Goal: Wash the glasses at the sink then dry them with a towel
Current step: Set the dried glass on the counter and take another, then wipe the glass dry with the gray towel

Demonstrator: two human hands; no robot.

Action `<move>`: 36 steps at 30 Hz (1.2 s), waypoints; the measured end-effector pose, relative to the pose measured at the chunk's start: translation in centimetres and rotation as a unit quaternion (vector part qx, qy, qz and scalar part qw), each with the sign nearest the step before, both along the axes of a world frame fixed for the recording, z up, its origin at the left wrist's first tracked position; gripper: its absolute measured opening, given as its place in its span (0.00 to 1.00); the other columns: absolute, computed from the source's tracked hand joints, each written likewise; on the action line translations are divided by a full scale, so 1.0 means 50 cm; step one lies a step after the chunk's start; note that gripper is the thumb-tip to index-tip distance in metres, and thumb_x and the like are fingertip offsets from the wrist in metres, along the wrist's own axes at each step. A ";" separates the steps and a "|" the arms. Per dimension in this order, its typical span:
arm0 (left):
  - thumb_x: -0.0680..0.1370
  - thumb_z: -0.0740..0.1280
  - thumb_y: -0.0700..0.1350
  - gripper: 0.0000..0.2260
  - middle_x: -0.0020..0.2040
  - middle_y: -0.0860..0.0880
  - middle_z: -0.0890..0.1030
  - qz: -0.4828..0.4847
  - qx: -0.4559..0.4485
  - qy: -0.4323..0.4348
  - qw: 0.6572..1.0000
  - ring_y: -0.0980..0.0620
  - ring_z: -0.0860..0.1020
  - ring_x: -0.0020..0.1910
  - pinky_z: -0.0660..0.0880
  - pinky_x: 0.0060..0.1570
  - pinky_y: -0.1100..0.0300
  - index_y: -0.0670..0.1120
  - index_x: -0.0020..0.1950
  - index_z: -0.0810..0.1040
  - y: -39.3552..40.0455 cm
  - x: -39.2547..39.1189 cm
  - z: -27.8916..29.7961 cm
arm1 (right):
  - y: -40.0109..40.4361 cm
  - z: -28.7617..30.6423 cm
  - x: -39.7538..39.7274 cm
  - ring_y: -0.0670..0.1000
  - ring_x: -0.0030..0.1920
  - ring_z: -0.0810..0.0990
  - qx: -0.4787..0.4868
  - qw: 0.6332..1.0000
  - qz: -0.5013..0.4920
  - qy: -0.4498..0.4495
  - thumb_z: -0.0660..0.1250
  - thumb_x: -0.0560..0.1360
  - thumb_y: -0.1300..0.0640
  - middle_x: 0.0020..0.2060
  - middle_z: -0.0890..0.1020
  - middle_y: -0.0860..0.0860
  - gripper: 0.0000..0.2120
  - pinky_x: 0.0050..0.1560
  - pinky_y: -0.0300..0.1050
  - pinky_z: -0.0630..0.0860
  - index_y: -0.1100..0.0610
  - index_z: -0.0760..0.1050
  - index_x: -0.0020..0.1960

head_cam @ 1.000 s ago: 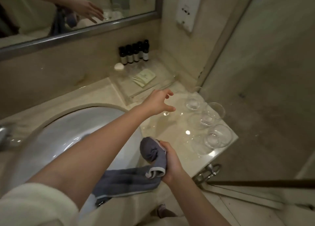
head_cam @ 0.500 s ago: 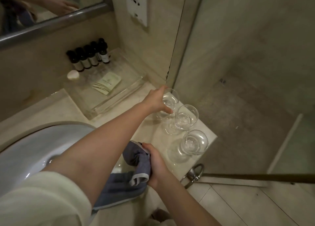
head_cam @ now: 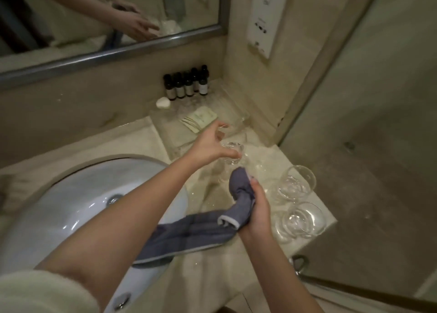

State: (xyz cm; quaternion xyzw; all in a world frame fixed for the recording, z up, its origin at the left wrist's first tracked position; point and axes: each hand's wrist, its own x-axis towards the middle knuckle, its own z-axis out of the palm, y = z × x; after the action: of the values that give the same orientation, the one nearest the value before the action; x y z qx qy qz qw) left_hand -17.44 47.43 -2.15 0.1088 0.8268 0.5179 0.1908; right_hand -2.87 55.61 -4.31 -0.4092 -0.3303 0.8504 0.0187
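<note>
My left hand (head_cam: 211,145) grips a clear glass (head_cam: 233,152) by its rim, held above the marble counter (head_cam: 264,156) to the right of the white sink (head_cam: 78,199). My right hand (head_cam: 259,212) is closed on a bunched grey towel (head_cam: 241,194), just below and to the right of that glass; the towel's tail trails left over the sink's edge. Two more clear glasses stand on the counter's right end, one (head_cam: 296,182) behind the other (head_cam: 305,219).
A clear tray (head_cam: 227,104) in the back corner holds several small dark bottles (head_cam: 186,85), a white soap (head_cam: 162,103) and a card (head_cam: 199,119). A mirror (head_cam: 94,17) hangs above. The counter ends at a glass shower wall (head_cam: 354,147) on the right.
My left hand has taken the far glass from the row and lifted it left toward the towel. My right hand has raised the bunched towel nearer to it.
</note>
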 end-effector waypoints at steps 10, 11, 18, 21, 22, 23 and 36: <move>0.53 0.79 0.53 0.33 0.51 0.47 0.78 0.251 0.226 -0.076 0.938 0.50 0.81 0.47 0.77 0.52 0.51 0.55 0.56 0.74 -0.292 0.138 0.095 | -0.169 0.143 -0.029 0.36 0.61 0.76 0.339 0.890 0.140 0.269 0.66 0.78 0.57 0.61 0.78 0.40 0.17 0.60 0.31 0.73 0.44 0.71 0.65; 0.55 0.79 0.51 0.31 0.50 0.48 0.79 0.277 0.248 -0.080 0.925 0.51 0.81 0.44 0.76 0.51 0.52 0.54 0.55 0.73 -0.313 0.155 0.096 | -0.191 0.147 -0.024 0.34 0.62 0.74 0.379 0.862 0.166 0.293 0.67 0.78 0.54 0.61 0.76 0.37 0.18 0.61 0.29 0.70 0.40 0.70 0.64; 0.60 0.71 0.59 0.24 0.40 0.54 0.82 0.365 0.274 -0.069 0.887 0.55 0.80 0.39 0.74 0.43 0.58 0.53 0.53 0.77 -0.420 0.260 0.107 | -0.317 0.146 0.005 0.26 0.65 0.58 0.551 0.684 0.351 0.324 0.57 0.77 0.38 0.73 0.56 0.32 0.26 0.53 0.23 0.61 0.31 0.46 0.69; 0.58 0.68 0.62 0.28 0.41 0.51 0.82 0.393 0.272 -0.062 0.876 0.51 0.79 0.41 0.74 0.42 0.56 0.51 0.54 0.77 -0.452 0.280 0.115 | -0.361 0.156 0.016 0.30 0.64 0.63 0.496 0.714 0.391 0.303 0.54 0.77 0.36 0.73 0.58 0.33 0.25 0.53 0.30 0.63 0.27 0.42 0.66; 0.58 0.68 0.63 0.29 0.42 0.49 0.81 0.404 0.269 -0.066 0.871 0.50 0.79 0.42 0.75 0.42 0.55 0.50 0.54 0.78 -0.461 0.285 0.120 | -0.373 0.156 0.017 0.28 0.61 0.65 0.467 0.730 0.398 0.301 0.53 0.76 0.34 0.70 0.60 0.29 0.25 0.54 0.31 0.64 0.26 0.42 0.66; 0.57 0.67 0.64 0.30 0.42 0.49 0.81 0.414 0.267 -0.071 0.867 0.49 0.79 0.42 0.75 0.41 0.54 0.50 0.54 0.78 -0.470 0.292 0.124 | -0.385 0.159 0.018 0.27 0.58 0.67 0.436 0.748 0.400 0.301 0.53 0.75 0.33 0.66 0.62 0.26 0.25 0.55 0.30 0.64 0.25 0.44 0.67; 0.77 0.64 0.61 0.16 0.47 0.48 0.84 0.453 0.249 -0.025 0.856 0.52 0.84 0.41 0.78 0.41 0.56 0.52 0.56 0.71 -0.477 0.361 0.153 | -0.431 0.168 0.059 0.21 0.55 0.67 0.344 0.825 0.340 0.293 0.53 0.76 0.39 0.60 0.64 0.23 0.23 0.51 0.20 0.65 0.29 0.50 0.68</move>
State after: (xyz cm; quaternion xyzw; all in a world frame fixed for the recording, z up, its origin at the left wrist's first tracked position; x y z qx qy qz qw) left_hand 0.62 23.57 5.48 -0.2468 0.6227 0.7384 -0.0776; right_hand 0.10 34.08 4.11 0.0306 -0.6982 0.7143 -0.0362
